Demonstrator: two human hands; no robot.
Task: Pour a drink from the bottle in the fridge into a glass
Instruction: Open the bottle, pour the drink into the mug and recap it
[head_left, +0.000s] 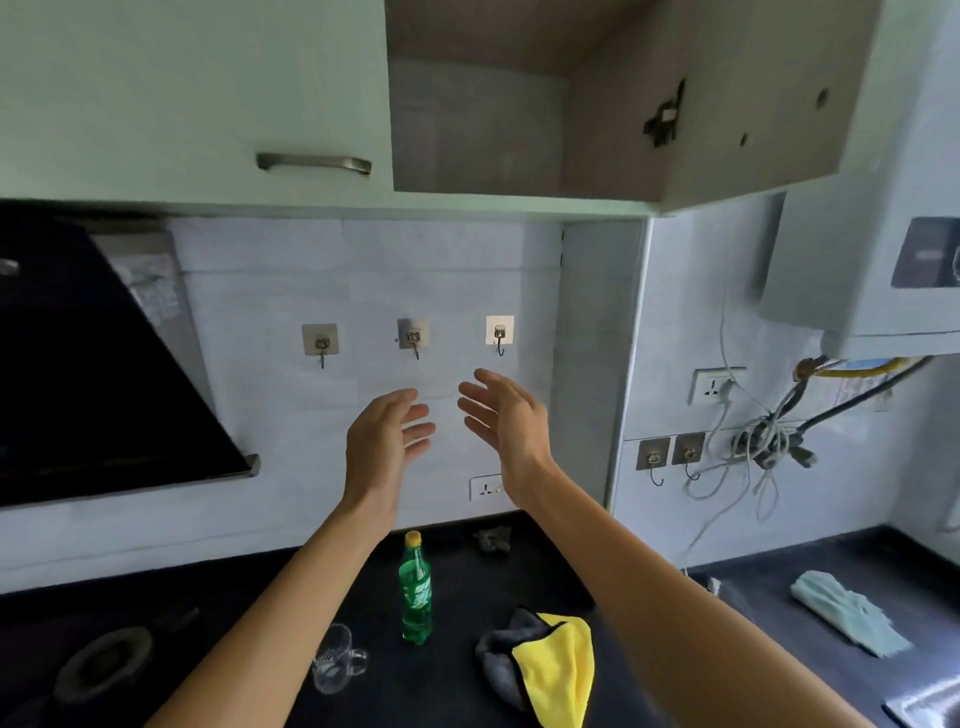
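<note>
A green plastic bottle (416, 595) with a yellow cap stands upright on the dark counter (234, 613). To its left, a clear glass (335, 659) with a handle stands partly behind my left forearm. My left hand (387, 444) and my right hand (506, 418) are raised well above the counter in front of the white tiled wall, palms facing each other, fingers apart, holding nothing. No fridge is in view.
A yellow and grey cloth (545, 670) lies right of the bottle. A pale green cloth (847, 613) lies at the right. A black range hood (104, 374) fills the left. An open wall cupboard (519, 104) hangs overhead. Wall hooks (414, 338) and tangled cables (763, 441) line the wall.
</note>
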